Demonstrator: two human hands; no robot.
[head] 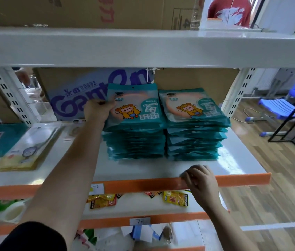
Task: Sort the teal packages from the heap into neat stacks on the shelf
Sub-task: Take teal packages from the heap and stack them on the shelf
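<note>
Left stack [135, 142] and right stack [193, 138] of teal packages sit side by side on shelf [233, 160], fairly square. No heap in view, so remainder unknown. Left hand [97, 110], arm extended, pinches top package [134, 105] of left stack at its 9 o'clock edge. Right hand [200, 180] on orange shelf lip [242, 178], 6 o'clock of right stack, fingers bent; blurred, grip unclear.

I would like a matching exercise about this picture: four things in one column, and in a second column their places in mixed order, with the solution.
Things:
1. left hand
2. right hand
3. yellow snack packets
4. blue chair

Places:
A. on the wooden floor
B. resting on the orange shelf edge
C. on the lower shelf
D. gripping the top teal package

Pairs: 1-D, 2-B, 3-C, 4-A
</note>
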